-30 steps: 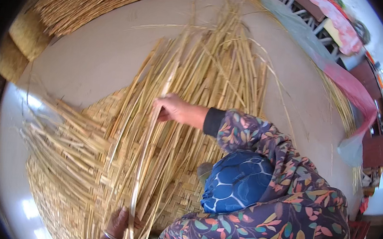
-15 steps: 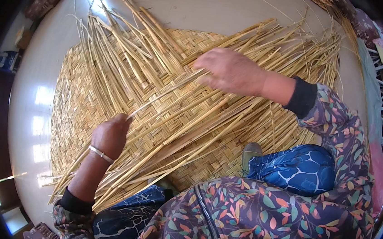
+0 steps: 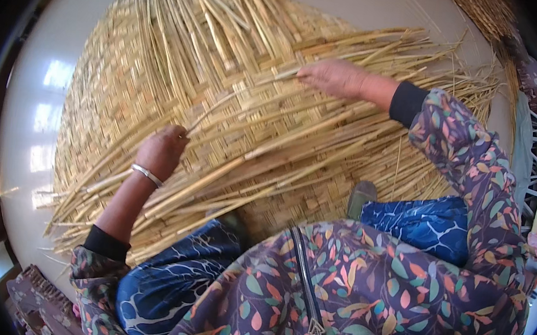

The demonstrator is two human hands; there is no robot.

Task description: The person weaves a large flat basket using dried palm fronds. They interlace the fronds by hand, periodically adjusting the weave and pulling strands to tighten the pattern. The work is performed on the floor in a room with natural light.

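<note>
Nearest me, my left hand (image 3: 161, 152), a silver bangle (image 3: 147, 174) on its wrist, has its fingers closed round one end of a long reed strip (image 3: 236, 98). Farther out, my right hand (image 3: 334, 77) pinches the strip's other end, so it spans between both hands across the woven straw mat (image 3: 122, 91) on the floor (image 3: 40, 71). Loose reeds (image 3: 321, 143) fan over the mat. Half a second ago my hands were closer together; they have since spread apart.

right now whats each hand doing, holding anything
Left hand: closed, pinching one end of a straw strand.
Right hand: closed on the same strand's other end, above the woven mat.
</note>
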